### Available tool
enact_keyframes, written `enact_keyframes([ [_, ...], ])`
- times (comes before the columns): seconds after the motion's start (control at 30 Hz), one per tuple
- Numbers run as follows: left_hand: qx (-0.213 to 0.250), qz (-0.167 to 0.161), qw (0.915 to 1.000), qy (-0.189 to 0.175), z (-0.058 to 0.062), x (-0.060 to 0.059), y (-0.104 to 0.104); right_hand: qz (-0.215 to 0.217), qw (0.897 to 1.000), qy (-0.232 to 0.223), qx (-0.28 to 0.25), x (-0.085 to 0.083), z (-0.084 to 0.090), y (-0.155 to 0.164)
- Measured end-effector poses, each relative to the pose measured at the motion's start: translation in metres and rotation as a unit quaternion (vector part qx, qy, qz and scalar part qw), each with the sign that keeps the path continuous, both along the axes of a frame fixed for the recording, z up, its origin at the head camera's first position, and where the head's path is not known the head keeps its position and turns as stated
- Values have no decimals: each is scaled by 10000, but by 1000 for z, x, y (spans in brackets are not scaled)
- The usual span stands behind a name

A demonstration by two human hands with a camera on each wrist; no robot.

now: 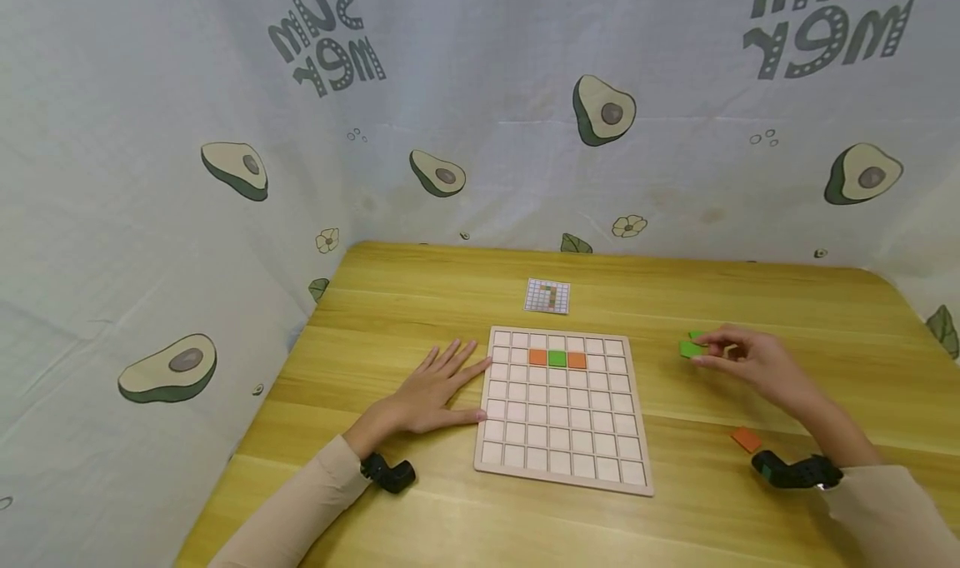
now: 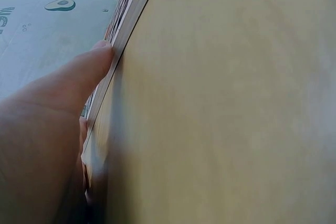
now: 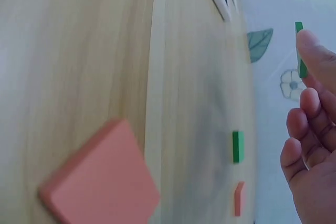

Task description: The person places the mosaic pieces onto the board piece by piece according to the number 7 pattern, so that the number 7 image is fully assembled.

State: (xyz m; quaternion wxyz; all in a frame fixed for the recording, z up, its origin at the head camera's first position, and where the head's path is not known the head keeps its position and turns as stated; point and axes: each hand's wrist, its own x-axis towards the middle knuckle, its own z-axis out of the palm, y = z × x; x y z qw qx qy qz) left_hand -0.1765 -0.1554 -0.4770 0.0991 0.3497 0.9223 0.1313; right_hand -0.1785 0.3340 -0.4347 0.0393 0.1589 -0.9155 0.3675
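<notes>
A pale wooden grid board (image 1: 562,435) lies mid-table, with an orange tile (image 1: 537,357), a green tile (image 1: 557,358) and another orange tile (image 1: 577,360) side by side in its second row. My left hand (image 1: 450,368) lies flat on the table, fingers straight, touching the board's left edge (image 2: 131,19). To the right of the board my right hand (image 1: 701,353) pinches a green tile (image 1: 688,349) just above the table; in the right wrist view this tile (image 3: 301,51) shows edge-on at my fingertips (image 3: 310,43).
A small pattern card (image 1: 547,296) lies beyond the board. A second green tile (image 3: 238,146) and an orange tile (image 3: 239,199) lie near my right hand. Another orange tile (image 1: 746,439) lies by my right wrist. Avocado-print cloth walls (image 1: 225,168) surround the table.
</notes>
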Motion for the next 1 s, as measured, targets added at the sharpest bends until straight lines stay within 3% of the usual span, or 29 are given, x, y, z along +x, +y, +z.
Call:
enact_keyframes([
  [0.4,-39,29,10000,-11,-2,-1,0,445,9983,300,-246,0,4,-37],
  [1.0,-19,8,10000,-8,0,-1,-1,837,9922,-309,-874,-3,-5,-85],
])
